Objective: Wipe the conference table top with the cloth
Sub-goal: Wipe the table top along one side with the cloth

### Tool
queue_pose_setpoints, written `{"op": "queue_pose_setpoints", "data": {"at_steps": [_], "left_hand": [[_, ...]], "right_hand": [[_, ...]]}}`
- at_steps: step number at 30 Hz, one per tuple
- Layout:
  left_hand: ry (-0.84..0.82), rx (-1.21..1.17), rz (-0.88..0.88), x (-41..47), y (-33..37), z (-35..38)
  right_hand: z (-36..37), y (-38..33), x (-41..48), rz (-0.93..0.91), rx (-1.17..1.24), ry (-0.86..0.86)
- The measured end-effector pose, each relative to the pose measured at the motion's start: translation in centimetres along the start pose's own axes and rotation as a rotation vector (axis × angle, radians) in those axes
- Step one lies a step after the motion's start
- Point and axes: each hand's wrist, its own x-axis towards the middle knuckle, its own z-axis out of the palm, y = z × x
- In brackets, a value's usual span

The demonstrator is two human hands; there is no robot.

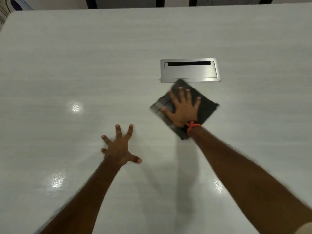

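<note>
Cloth [206, 108]: one, dark, folded to a rough square, lying flat on the table top [84, 65] right of centre, turned like a diamond. Its far corner is just beside the near edge of the metal cable hatch [190, 70], possibly touching; can't tell. Right hand [181, 108] lies on top of it, palm down, fingers straight and spread, pressing rather than gripping; nothing is curled round the fabric. The cloth's left edge and the hand look smeared, so probably mid-stroke. Left hand [120, 147] is well apart from the cloth, nearer the body, fingers splayed wide with the tips on the bare surface, holding nothing; reads as a brace. How the cloth should handle: soft, light and limp, with no stiffness of its own. It will likely slide easily on this glossy top and may bunch or unfold if pushed from one corner. Best hold is a flat palm over the middle with the fingers fanned toward the edges, as now. To lift it, pinch a folded edge. The hatch rim is a spot where a corner could catch. Counts: one cloth, one table, one hatch with one dark slot along its far side, two hands, one orange band [192, 126] on the right wrist, three bright glare patches on the surface. Dark shapes beyond the far edge, not identifiable.
</note>
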Motion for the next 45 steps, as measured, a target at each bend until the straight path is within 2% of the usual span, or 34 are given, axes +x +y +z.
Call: {"op": "queue_pose_setpoints", "data": {"at_steps": [3,6,8,11,13,15,16,18,20,21,23,25,28,30,31,33,37,40,42,45], "left_hand": [[0.012,-0.007,-0.009,-0.1,0.1,0.0],[0.008,-0.020,-0.015,0.0,0.2,0.0],[0.001,-0.025,-0.015,0.1,0.3,0.0],[-0.013,-0.006,-0.023,0.2,0.4,-0.2],[-0.014,0.008,-0.024,0.1,0.4,-0.2],[-0.011,0.008,-0.019,0.1,0.4,-0.2],[-0.007,0.006,-0.018,0.1,0.3,-0.1],[-0.002,-0.005,-0.022,0.0,0.3,-0.1],[0.003,-0.014,-0.018,0.0,0.3,0.0],[0.005,-0.017,-0.016,0.1,0.3,0.0],[-0.001,-0.030,-0.027,0.1,0.4,0.0],[-0.006,-0.031,-0.030,-0.1,0.5,-0.2],[-0.010,-0.027,-0.032,-0.2,0.6,-0.3],[-0.007,-0.019,-0.032,-0.3,0.6,-0.3],[-0.005,-0.015,-0.032,-0.3,0.6,-0.3],[0.005,-0.004,-0.035,-0.3,0.6,-0.2],[0.004,0.003,-0.035,-0.3,0.6,-0.2],[0.000,-0.005,-0.042,-0.1,0.6,-0.2],[-0.002,-0.008,-0.038,-0.1,0.6,-0.2],[0.005,0.001,-0.040,-0.3,0.6,-0.3]], "right_hand": [[-1.4,6.7,0.1,0.422,0.063,0.022],[-1.9,6.1,1.0,0.530,0.071,0.001],[-1.1,2.1,1.5,0.415,0.069,0.014],[1.0,-5.1,0.5,-0.001,-0.002,-0.031],[1.4,-7.1,-0.4,-0.243,-0.060,-0.091],[0.9,-5.0,0.0,-0.277,-0.057,-0.068],[0.6,-3.0,0.3,-0.190,-0.032,-0.024],[-0.1,2.7,0.6,0.129,0.028,0.057],[-1.5,8.2,0.3,0.430,0.085,0.056],[-2.1,9.6,0.2,0.510,0.105,0.040],[-2.3,8.9,0.0,0.544,0.114,0.032],[-1.2,4.5,-1.2,0.440,0.108,0.046],[1.6,-2.5,-5.8,0.069,0.029,0.005],[2.5,-3.7,-9.2,-0.150,-0.008,-0.059],[2.5,-2.7,-10.3,-0.191,-0.007,-0.060],[1.8,1.1,-10.8,-0.125,0.011,0.000],[-0.9,10.1,-7.9,0.307,0.076,0.030],[-0.5,8.5,-8.1,0.460,0.115,0.060],[1.1,3.7,-11.5,0.373,0.076,0.070],[3.4,-2.2,-20.1,-0.081,0.037,-0.022]]}}
